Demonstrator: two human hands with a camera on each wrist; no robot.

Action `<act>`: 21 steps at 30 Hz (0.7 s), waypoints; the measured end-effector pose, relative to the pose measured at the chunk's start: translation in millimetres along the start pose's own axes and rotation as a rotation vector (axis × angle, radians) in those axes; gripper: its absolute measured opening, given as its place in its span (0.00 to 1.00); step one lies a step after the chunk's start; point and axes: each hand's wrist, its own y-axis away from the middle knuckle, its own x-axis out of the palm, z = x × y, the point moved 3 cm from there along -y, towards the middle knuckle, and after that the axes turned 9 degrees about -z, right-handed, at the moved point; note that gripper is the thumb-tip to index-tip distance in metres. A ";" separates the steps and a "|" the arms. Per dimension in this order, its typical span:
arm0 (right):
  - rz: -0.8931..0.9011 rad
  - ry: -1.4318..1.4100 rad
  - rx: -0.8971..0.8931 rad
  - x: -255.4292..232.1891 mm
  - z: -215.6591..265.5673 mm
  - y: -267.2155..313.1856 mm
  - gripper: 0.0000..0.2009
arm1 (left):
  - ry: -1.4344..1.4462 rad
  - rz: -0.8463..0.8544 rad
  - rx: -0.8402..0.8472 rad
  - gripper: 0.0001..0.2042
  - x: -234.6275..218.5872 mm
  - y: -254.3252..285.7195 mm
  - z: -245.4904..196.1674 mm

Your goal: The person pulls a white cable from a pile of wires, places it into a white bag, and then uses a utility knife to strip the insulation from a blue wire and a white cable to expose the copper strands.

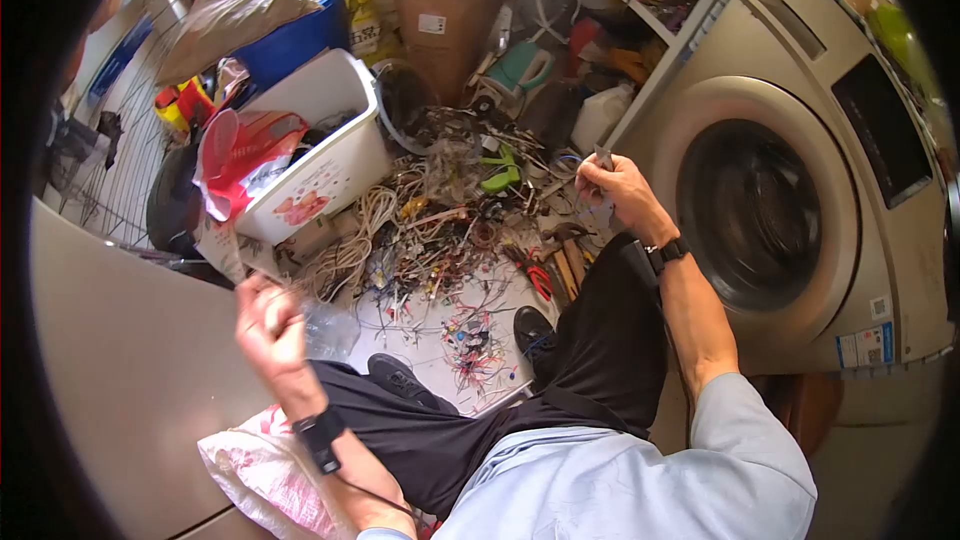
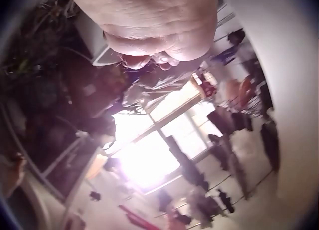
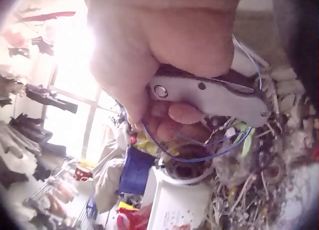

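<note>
My right hand grips a folding knife with a grey handle, seen close up in the right wrist view. A thin blue wire loops out below the same fingers. To the left, my left hand is raised above the left thigh, blurred, with fingers curled in. Nothing shows between the left fingers in the left wrist view. Between and beyond the hands, a heap of cut wires and scrap spreads over the floor, with small coloured wire bits close to the feet.
Red-handled pliers and a hammer lie by the right knee. A white bin with a red bag stands at the back left. A washing machine is on the right. A bright green plastic piece lies on the heap.
</note>
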 end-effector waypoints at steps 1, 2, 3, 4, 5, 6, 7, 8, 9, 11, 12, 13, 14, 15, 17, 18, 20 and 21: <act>0.082 -0.052 -0.006 17.0 2.3 4.0 0.10 | -0.124 -0.114 -0.005 0.07 8.7 -4.1 35.1; 0.142 -0.075 0.027 31.3 2.2 7.1 0.10 | -0.303 -0.094 0.024 0.06 1.7 -10.4 64.5; 0.163 -0.082 0.033 45.5 0.8 10.4 0.10 | -0.444 -0.176 -0.012 0.07 -0.6 -15.5 94.6; 0.228 -0.151 0.091 61.2 -2.9 15.2 0.10 | -0.600 -0.154 -0.012 0.08 -1.3 -14.6 121.6; 0.293 -0.218 0.148 76.3 -4.8 19.3 0.09 | -0.632 -0.141 -0.056 0.07 -5.0 -14.5 143.8; 0.336 -0.207 0.148 88.6 -3.8 23.8 0.09 | -0.659 -0.122 -0.103 0.09 -17.2 -17.7 161.2; 0.348 -0.212 0.160 99.3 -2.7 28.2 0.09 | -0.704 -0.136 -0.139 0.09 -23.5 -17.4 177.0; 0.415 -0.281 0.196 110.8 -1.0 33.8 0.09 | -0.686 -0.103 -0.220 0.09 -37.9 -20.2 188.3; 0.478 -0.352 0.231 121.1 -0.3 39.5 0.10 | -0.705 -0.091 -0.263 0.10 -42.9 -18.0 197.1; 0.475 -0.349 0.255 133.2 -5.5 44.6 0.10 | -0.726 -0.093 -0.308 0.11 -46.0 -15.5 207.4; 0.492 -0.374 0.300 138.2 -10.2 45.8 0.10 | -0.754 -0.118 -0.303 0.11 -43.5 -12.7 211.5; 0.509 -0.400 0.345 143.0 -14.1 47.2 0.09 | -0.755 -0.126 -0.300 0.11 -43.6 -12.0 214.8; 0.505 -0.424 0.386 146.4 -13.6 49.4 0.09 | -0.733 -0.123 -0.294 0.12 -42.8 -11.1 217.6; 0.508 -0.426 0.391 149.7 -11.7 50.6 0.09 | -0.710 -0.120 -0.289 0.12 -41.8 -10.9 218.3; 0.493 -0.400 0.433 154.8 -10.4 51.7 0.09 | -0.706 -0.093 -0.309 0.12 -41.1 -8.2 219.0; 0.507 -0.410 0.402 158.4 -10.6 51.5 0.09 | -0.694 -0.109 -0.328 0.12 -42.1 -8.0 221.4; 0.508 -0.378 0.377 160.4 -13.4 50.4 0.09 | -0.661 -0.118 -0.358 0.11 -39.6 -4.0 220.8; 0.508 -0.348 0.347 160.9 -14.1 49.0 0.09 | -0.659 -0.121 -0.357 0.11 -41.5 -2.9 218.7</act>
